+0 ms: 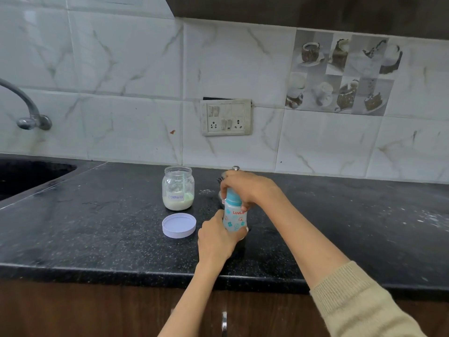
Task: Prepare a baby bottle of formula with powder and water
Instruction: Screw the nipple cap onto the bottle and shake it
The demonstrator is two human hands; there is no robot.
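Both hands are working the baby bottle (235,218) near the middle of the black granite counter (97,227). The left hand (216,235) is wrapping its fingers around the lower body, and the right hand (245,188) is curling down over the blue cap (232,197), gripping it from above. The bottle is standing roughly upright; whether its base is touching the counter is hidden by the left hand.

Just to the left, an open glass jar (178,188) labelled formula is sitting with pale powder in its bottom and a scoop handle rising inside. Its white lid (179,225) is lying flat in front of it, apart from the jar.

Behind the right hand something dark with a metal knob (236,168) is peeking out, mostly blocked and hard to identify. A sink (29,176) and tap (26,105) are being cut off at the left edge. A switchboard (226,117) is sitting on the tiled wall.
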